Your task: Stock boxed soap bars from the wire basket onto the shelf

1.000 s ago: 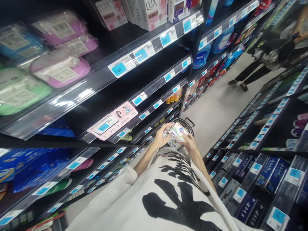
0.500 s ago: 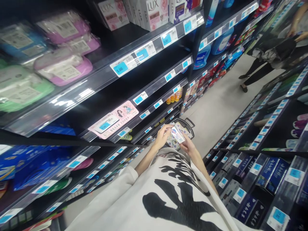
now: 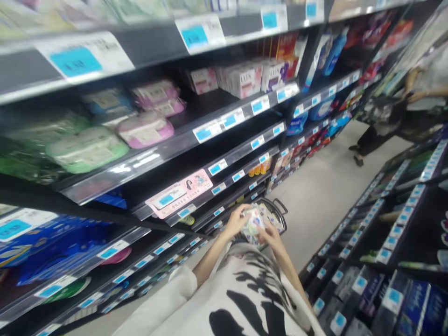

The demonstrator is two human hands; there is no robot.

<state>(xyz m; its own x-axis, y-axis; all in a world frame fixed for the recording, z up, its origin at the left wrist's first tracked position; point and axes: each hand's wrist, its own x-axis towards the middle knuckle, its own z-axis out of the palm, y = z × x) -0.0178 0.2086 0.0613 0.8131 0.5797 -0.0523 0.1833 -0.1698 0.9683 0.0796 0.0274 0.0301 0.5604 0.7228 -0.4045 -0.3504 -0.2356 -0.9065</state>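
Both hands hold one small white packet [image 3: 252, 223] with blue and green print, in front of my chest. My left hand [image 3: 235, 222] grips its left side with curled fingers. My right hand [image 3: 272, 235] pinches its right side from below. Just beyond the hands a black shopping basket [image 3: 280, 215] stands on the floor with several packets inside. The picture is blurred by motion, so the packet's print cannot be read.
Black shelves with blue price tags line both sides of a narrow aisle. On the left are pink and green soap cases [image 3: 145, 129], Lux boxes [image 3: 241, 79] and blue bottles [image 3: 297, 125]. Another person [image 3: 406, 109] stands far down the grey floor [image 3: 322, 186].
The view has tilted upward, bringing a higher shelf into sight. My hands still hold the packet, which has turned between the fingers. The other person has stepped slightly right.
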